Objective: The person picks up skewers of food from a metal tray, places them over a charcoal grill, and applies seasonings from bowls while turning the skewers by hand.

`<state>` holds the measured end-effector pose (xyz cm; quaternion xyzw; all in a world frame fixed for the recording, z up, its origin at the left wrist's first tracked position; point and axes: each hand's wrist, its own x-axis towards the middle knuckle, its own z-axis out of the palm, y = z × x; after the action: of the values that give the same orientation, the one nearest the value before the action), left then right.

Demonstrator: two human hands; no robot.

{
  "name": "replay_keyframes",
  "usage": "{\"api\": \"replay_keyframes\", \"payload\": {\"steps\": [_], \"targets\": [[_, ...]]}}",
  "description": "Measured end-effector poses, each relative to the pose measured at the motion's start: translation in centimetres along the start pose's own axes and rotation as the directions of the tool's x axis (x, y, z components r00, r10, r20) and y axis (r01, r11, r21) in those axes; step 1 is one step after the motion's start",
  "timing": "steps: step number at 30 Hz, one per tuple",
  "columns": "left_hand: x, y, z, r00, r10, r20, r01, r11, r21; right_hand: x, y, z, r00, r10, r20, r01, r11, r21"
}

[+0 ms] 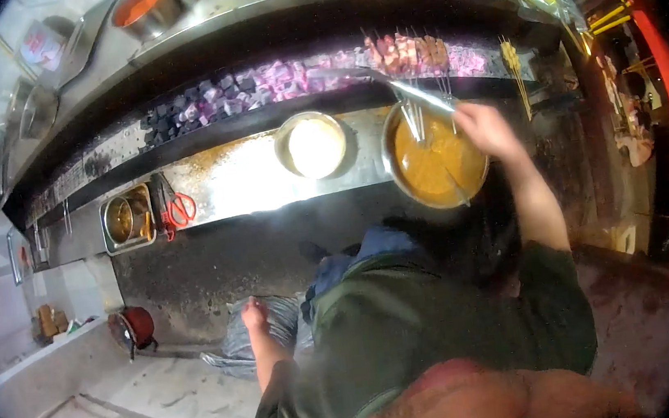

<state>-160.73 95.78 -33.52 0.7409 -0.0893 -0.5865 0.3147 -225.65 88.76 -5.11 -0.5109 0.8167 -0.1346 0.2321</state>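
My right hand (pixel 482 124) grips a pair of metal tongs (pixel 414 92), which reach left over the grill trough with their far end above the glowing charcoal (pixel 283 80). Just beyond the tongs, several meat skewers (pixel 406 52) lie side by side across the coals, their metal ends pointing towards me. A round metal bowl of orange-brown sauce (pixel 437 157) stands below the skewers, near my right hand, with a utensil handle leaning in it. My left hand (pixel 255 314) hangs low, away from the grill, over a grey plastic bag (pixel 279 320); its fingers look curled, and whether it holds anything cannot be told.
A metal pot with pale contents (pixel 314 146) stands on the steel ledge. Red-handled scissors (pixel 180 209) lie beside a metal tray (pixel 131 247) holding a small pot. More skewers (pixel 513 65) rest at the right end of the grill. A pot of red-orange contents (pixel 143 8) stands behind the grill.
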Motion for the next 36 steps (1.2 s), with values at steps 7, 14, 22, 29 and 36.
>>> {"api": "replay_keyframes", "payload": {"steps": [7, 14, 22, 29, 36], "targets": [[4.8, 4.0, -7.9, 0.999, 0.05, -0.011, -0.051, 0.994, -0.099, 1.2, -9.6, 5.5, 0.985, 0.108, -0.136, -0.138, 0.962, -0.237], [8.4, -0.4, -13.8, 0.992, -0.036, -0.117, 0.041, 0.998, 0.043, -1.0, -13.5, 6.7, 0.958, 0.172, -0.228, -0.231, 0.937, -0.264], [9.7, 1.8, -12.3, 0.994, 0.011, 0.106, -0.009, 1.0, -0.018, -1.6, -15.1, 5.1, 0.968, 0.067, -0.241, -0.17, 0.883, -0.438], [8.6, 5.8, -10.7, 0.996, 0.022, 0.089, -0.022, 1.0, -0.004, 0.5, -14.5, 5.8, 0.97, 0.144, -0.197, -0.218, 0.877, -0.429], [7.9, 5.3, -9.9, 0.993, 0.075, 0.091, -0.073, 0.997, -0.028, 2.3, -18.6, 6.1, 0.995, 0.095, -0.035, -0.101, 0.926, -0.363]]}}
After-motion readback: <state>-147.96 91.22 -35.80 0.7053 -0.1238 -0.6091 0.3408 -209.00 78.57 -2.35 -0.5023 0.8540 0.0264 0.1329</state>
